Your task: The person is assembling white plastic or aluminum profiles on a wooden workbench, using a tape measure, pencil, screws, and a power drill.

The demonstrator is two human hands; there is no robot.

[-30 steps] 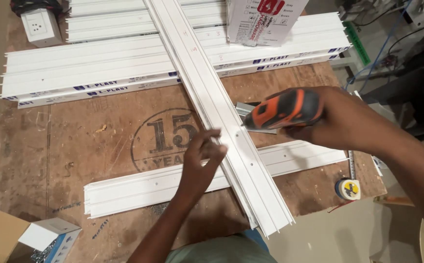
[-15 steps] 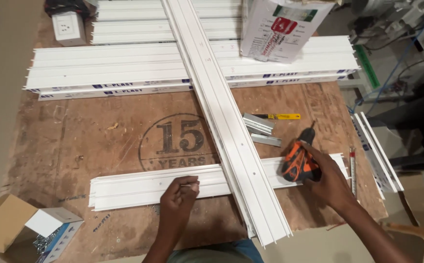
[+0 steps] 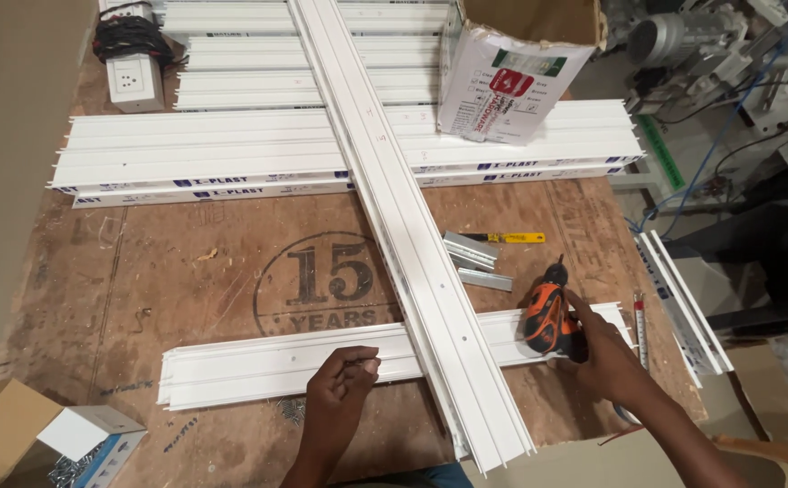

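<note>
Plywood tabletop (image 3: 195,271) carries everything. Stack of white trunking (image 3: 231,158) lies along the far edge, flat and parallel, out of the work zone. One long channel (image 3: 412,244) runs far edge to near edge, overhanging the near edge, resting on the stack and crossing over a shorter channel (image 3: 249,366) that lies along the near edge; the crossing puts the two at a right angle, likely to line up a joint. White sack (image 3: 511,81) stands open at the far right corner on the stack. Socket box (image 3: 134,79) with coiled cable sits at the far left corner. Open cardboard box (image 3: 14,443) of screws sits off the near left corner, within reach.

Left hand (image 3: 344,384) presses down on the short channel near its middle, fingers curled together, something small pinched at the tips, cannot tell what; pressure keeps the channel from sliding. Right hand (image 3: 606,357) is wrapped around an orange drill (image 3: 547,316), lying on the short channel's right end, bit pointing away. Offcuts (image 3: 475,262) and a yellow pencil-like tool (image 3: 511,238) lie right of the long channel. Loose screws (image 3: 292,411) lie by the near edge.
</note>
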